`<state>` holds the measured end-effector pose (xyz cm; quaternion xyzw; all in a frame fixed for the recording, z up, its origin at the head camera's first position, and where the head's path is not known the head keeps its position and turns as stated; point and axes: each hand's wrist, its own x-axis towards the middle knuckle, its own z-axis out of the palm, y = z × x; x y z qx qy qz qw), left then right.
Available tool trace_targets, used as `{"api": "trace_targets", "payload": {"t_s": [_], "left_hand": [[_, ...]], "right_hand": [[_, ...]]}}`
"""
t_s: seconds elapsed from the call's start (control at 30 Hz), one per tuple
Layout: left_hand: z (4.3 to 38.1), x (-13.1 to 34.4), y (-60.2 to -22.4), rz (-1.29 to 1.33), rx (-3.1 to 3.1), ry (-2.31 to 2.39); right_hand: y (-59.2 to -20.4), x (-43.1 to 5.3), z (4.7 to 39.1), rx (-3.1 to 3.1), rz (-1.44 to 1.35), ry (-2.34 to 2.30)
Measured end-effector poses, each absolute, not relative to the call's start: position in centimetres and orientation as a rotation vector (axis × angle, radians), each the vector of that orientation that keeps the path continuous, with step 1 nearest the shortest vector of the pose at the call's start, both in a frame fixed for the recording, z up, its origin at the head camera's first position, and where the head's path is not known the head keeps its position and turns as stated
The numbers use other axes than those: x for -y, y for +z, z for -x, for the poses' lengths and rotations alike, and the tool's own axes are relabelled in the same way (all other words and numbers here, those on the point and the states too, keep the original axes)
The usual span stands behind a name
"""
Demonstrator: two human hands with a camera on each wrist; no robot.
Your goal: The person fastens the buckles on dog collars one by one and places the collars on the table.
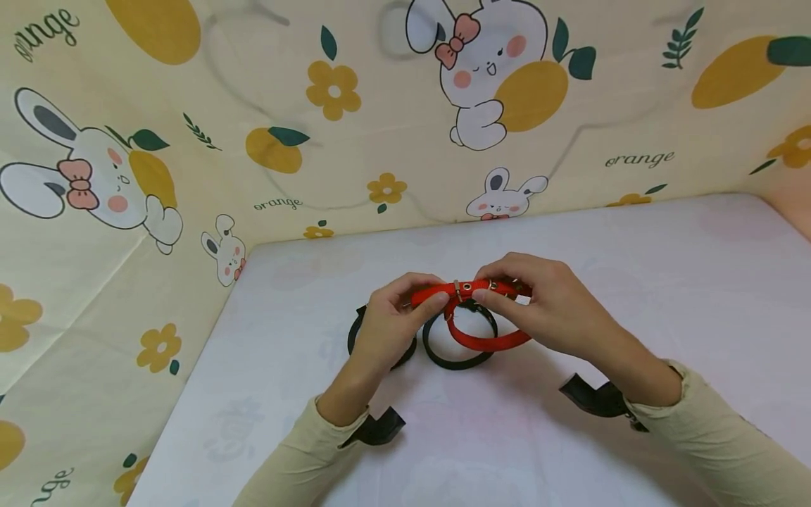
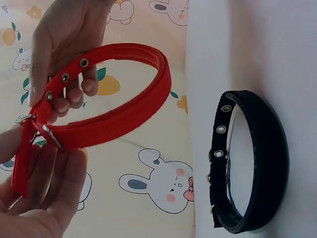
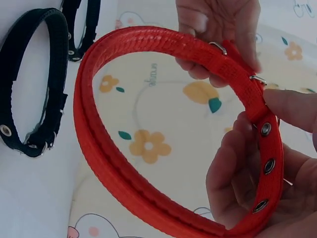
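Both hands hold a red collar [image 1: 491,343] with metal eyelets and a buckle, raised above the table. The left hand [image 1: 395,317] pinches the strap's tail end beside the buckle [image 3: 257,79]. On the other side of the buckle, the right hand [image 1: 551,303] grips the eyelet part between thumb and fingers. In the right wrist view the collar [image 3: 119,173] forms a closed loop, and the strap passes through the buckle. In the left wrist view, the left fingers [image 2: 74,168] lie under the strap and a D-ring [image 2: 52,136] sits near them.
Two black collars rest on the white table [image 1: 285,422]: one black collar [image 1: 459,365] below the red loop, another black collar [image 1: 352,341] partly hidden behind the left hand. Behind the table hangs a cream cloth [image 1: 355,155] with rabbits and oranges. Black straps [image 1: 380,428] hang at both wrists.
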<state>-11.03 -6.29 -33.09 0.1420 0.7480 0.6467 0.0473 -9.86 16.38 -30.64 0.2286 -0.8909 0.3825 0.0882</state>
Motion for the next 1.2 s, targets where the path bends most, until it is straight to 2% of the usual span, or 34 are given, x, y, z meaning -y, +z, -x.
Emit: {"api": "trace_targets", "payload": {"t_s": [0.43,1.2], "left_hand": [[10.85,6.31,-33.18,-0.540,-2.287,1.978],[11.10,6.58,-32.79,-0.439,-2.206,2.061]], "right_hand": [[-30.92,-15.90,9.75,2.656,-0.736,1.163],[-30.34,-16.43,9.86,2.712,-0.694,1.129]]}}
